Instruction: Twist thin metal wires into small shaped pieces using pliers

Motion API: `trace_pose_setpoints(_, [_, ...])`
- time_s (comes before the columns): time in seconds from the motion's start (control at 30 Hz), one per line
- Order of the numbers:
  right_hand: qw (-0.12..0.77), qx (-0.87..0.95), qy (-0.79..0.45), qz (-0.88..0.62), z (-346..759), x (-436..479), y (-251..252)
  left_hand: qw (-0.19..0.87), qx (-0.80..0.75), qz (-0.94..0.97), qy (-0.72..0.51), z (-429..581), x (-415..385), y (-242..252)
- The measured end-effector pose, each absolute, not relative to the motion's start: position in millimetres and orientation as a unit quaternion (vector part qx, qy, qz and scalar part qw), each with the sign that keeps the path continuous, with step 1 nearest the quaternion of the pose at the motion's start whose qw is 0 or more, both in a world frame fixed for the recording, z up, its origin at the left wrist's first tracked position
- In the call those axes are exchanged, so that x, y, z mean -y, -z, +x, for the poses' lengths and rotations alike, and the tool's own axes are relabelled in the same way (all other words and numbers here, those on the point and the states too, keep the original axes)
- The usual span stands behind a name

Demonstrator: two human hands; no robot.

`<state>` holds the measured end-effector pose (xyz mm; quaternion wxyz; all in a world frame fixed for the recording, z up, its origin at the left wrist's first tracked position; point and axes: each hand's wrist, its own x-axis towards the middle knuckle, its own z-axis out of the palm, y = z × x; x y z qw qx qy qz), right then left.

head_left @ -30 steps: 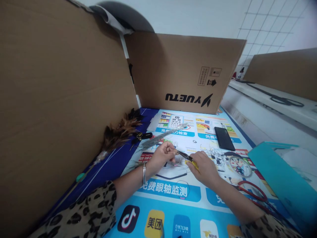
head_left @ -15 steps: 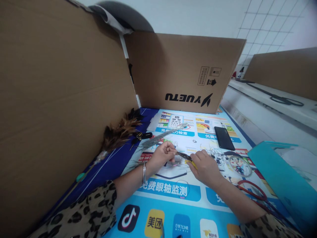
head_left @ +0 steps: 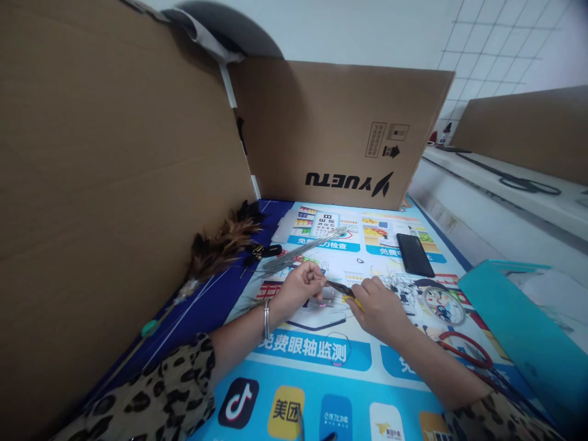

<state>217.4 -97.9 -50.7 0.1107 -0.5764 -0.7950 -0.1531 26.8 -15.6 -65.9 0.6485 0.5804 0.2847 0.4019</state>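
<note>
My left hand [head_left: 305,285] pinches something small between thumb and fingertips. A thin wire loop [head_left: 332,299] with a pink bit on it hangs just below those fingers. My right hand [head_left: 380,309] is wrapped round the yellow handles of a pair of pliers [head_left: 340,288]. The dark jaws point left and meet the left fingertips; what lies between them is too small to tell. Nearer me on the printed mat, a second thin wire loop [head_left: 350,346] with a pink bit lies flat. A bundle of straight silvery wires [head_left: 307,250] rests beyond my left hand.
Cardboard panels [head_left: 340,122] stand at the left and back. Brown feathers [head_left: 218,248] lie along the left panel. On the right are a black phone [head_left: 415,255], dark wire scraps [head_left: 404,293], a clear round dish [head_left: 444,306], a red-handled tool [head_left: 466,349] and a turquoise box [head_left: 509,318].
Both hands stay nearly in place, with the plier tips still at the left fingertips. The whole view has shifted very slightly.
</note>
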Motion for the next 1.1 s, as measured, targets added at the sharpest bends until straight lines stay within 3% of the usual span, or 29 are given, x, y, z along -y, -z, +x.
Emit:
trace_pose_setpoints(0.53, [0.133, 0.794, 0.151, -0.573, 216.4, 97.4, 50.6, 0.607, -0.303, 0.601, -0.423, 28.1, 21.6, 60.5])
trace_pose_setpoints(0.87, [0.185, 0.781, 0.019, -0.596, 218.0, 95.8, 62.4, 0.661, -0.279, 0.563, -0.410, 29.0, 19.0, 65.2])
trace_pose_setpoints(1.1, [0.194, 0.785, 0.004, -0.588, 219.6, 93.9, 63.0, 0.678, -0.266, 0.556, -0.400, 28.0, 19.7, 63.9])
